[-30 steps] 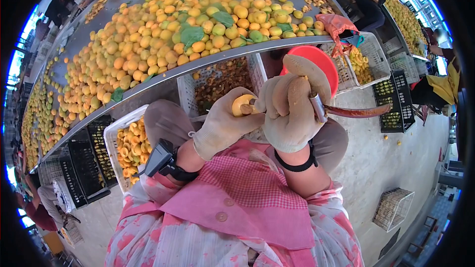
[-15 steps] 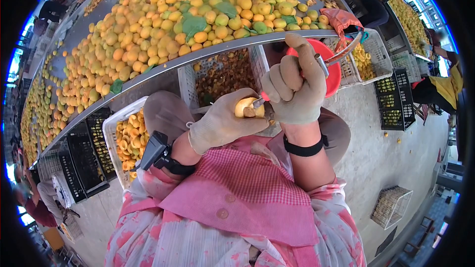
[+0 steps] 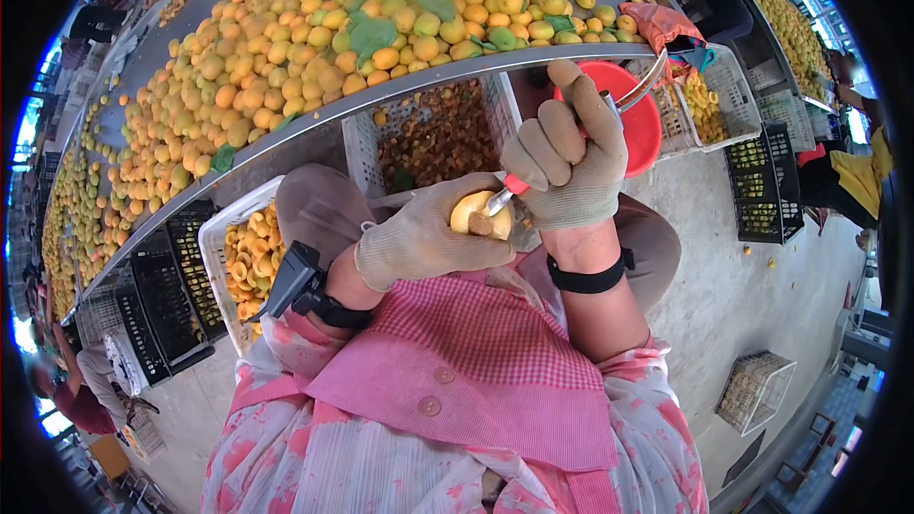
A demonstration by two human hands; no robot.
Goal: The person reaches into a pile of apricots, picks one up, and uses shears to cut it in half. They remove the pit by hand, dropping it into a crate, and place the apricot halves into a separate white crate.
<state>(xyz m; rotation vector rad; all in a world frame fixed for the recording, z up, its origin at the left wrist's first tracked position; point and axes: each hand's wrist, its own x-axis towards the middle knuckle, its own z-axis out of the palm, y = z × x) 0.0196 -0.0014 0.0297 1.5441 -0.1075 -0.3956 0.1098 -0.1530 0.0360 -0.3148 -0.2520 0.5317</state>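
Note:
My left hand (image 3: 424, 233), in a pale work glove, is closed around a yellow apricot half (image 3: 465, 211) with a brown stone (image 3: 481, 225) in its cut face. My right hand (image 3: 571, 167), also gloved, grips a small pitting tool with a red handle (image 3: 515, 184). The tool's bright metal tip (image 3: 497, 201) touches the fruit beside the stone. Most of the handle is hidden by my right fingers. Beyond both hands, a heap of whole apricots (image 3: 286, 67) with some green leaves covers much of the metal table (image 3: 328, 122).
A crate of brown stones and scraps (image 3: 438, 138) stands under the table edge. Halved apricots fill a white crate (image 3: 214, 257) at my left. Behind my right hand is a red bucket (image 3: 643, 128). Black crates (image 3: 762, 190) stand farther right. Other people work around the tables.
The metal tip has shifted slightly across the cut face, and more of it shows. The apricot half is turned a little more toward me. Both hands keep their grips.

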